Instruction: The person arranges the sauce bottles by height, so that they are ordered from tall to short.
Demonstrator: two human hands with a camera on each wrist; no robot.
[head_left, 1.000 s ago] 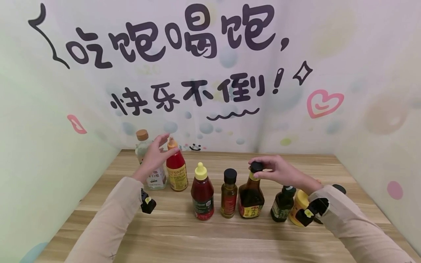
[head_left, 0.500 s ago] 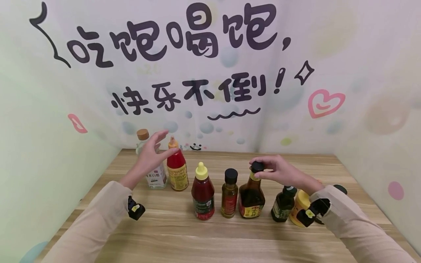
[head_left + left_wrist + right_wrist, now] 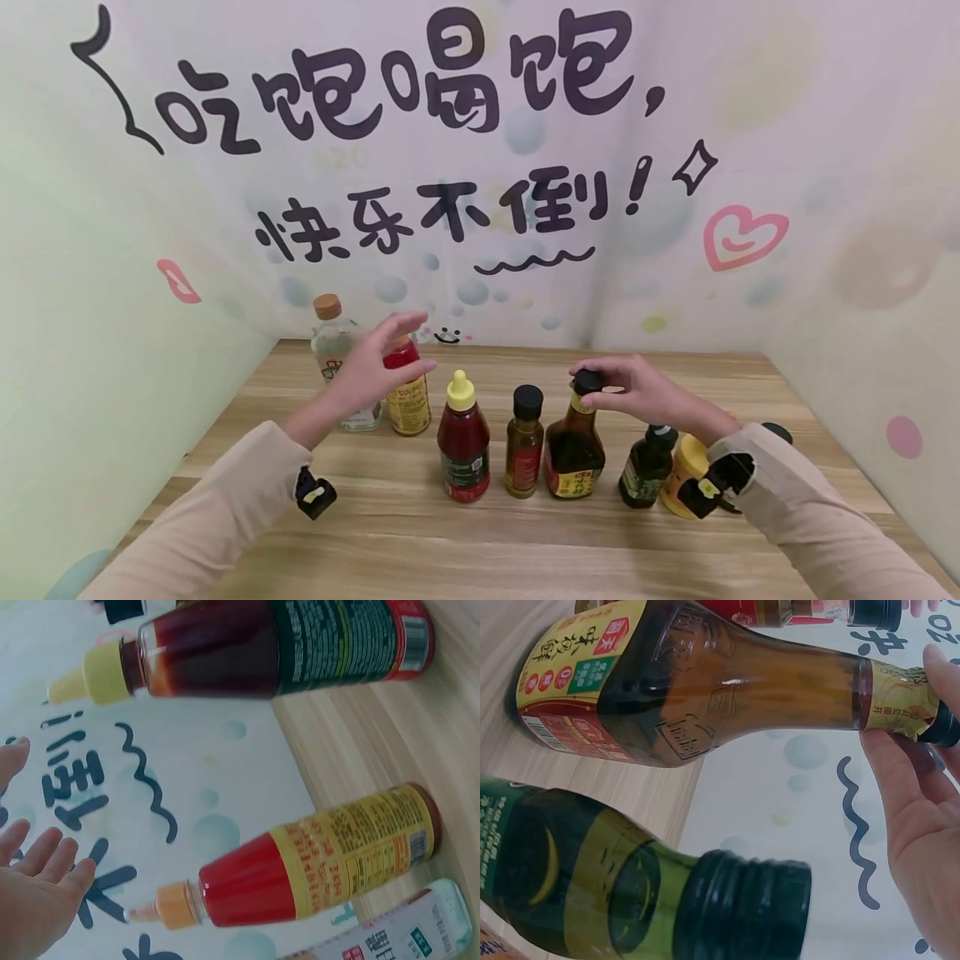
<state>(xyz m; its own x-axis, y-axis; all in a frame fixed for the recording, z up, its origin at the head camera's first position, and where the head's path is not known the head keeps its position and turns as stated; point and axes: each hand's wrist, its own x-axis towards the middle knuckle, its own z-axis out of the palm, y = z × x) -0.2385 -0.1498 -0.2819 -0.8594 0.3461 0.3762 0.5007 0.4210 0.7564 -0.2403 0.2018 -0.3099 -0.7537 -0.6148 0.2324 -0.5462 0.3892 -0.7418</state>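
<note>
My right hand (image 3: 633, 389) grips the neck of a soy sauce bottle (image 3: 573, 454) just below its black cap. The wrist view shows the thumb and fingers on either side of its yellow neck label (image 3: 900, 697). My left hand (image 3: 371, 367) is held in the air, fingers extended and thumb apart, with nothing in it. Behind it stands a red sauce bottle with a yellow label (image 3: 409, 407), its orange nozzle mostly hidden by the hand. To the hand's right is a dark red sauce bottle with a yellow nozzle cap (image 3: 463, 442).
A clear white vinegar bottle (image 3: 327, 337) stands at the far left. A small black-capped bottle (image 3: 522, 450) is beside the soy sauce. Right of it are a green bottle (image 3: 647, 467) and a yellow container (image 3: 686, 462), partly under the right wrist. A printed cloth (image 3: 525, 308) backs the table.
My left hand has drawn back from the red bottle's orange nozzle, then shifted right and lower in front of it. The right hand has stayed on the soy sauce bottle.
</note>
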